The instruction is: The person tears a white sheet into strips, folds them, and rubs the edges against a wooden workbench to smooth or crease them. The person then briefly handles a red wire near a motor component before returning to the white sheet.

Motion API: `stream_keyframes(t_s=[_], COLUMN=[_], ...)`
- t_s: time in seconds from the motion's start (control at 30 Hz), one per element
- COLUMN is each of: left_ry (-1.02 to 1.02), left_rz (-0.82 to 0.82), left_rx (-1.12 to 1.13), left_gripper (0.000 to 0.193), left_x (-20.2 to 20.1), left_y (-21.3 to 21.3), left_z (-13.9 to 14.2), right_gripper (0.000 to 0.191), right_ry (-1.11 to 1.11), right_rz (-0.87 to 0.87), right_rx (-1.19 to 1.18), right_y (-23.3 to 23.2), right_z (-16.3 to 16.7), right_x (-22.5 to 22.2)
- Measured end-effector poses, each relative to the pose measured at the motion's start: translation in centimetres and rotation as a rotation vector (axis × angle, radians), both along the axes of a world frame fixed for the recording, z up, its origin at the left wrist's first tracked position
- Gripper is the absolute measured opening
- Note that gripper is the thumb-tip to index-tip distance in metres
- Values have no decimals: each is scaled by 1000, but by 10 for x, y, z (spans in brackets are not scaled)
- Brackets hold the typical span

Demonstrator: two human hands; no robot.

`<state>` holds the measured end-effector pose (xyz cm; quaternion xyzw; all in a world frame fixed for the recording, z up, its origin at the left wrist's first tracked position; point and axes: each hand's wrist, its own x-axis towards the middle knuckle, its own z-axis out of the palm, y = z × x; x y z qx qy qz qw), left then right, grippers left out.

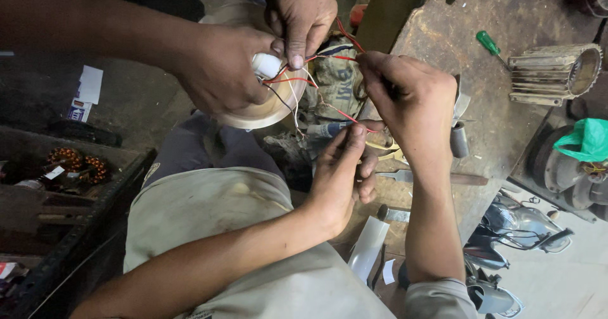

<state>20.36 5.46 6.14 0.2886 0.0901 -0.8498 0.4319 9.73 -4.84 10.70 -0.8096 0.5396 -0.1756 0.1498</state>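
My left hand (339, 173) pinches a thin red wire (342, 113) between thumb and fingertips. My right hand (411, 104) grips a bundle of red, white and black wires (329, 54) near its fingertips. The wires run left to a small white cylindrical part (266, 64), which sits over a cream round housing (269, 107). Another person's hand (221, 66) holds that part and housing from the top left. Their other hand (301, 15) presses down on the wires with its fingers.
A worn metal workbench (506, 9) carries a green-handled screwdriver (487, 40) and a finned metal motor casing (554, 72). A flat-bladed tool (437, 178) lies under my right wrist. A green bag (586, 138) is on the right. A dark crate (76, 161) with copper coils is on the left.
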Motion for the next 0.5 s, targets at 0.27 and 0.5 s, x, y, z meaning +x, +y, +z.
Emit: stream_keyframes(t_s=[0.27, 0.5], left_ry=[5, -9], left_rz=[-6, -9], left_rx=[-1, -10], left_gripper=[36, 36], left_x=[0, 0], left_y=[-1, 0], left_z=[0, 0], right_gripper=[15, 16], right_ry=[-21, -28], right_rz=[-20, -17], right_rx=[11, 3], right_y=[1, 2], right_z=[0, -1], right_x=[1, 1])
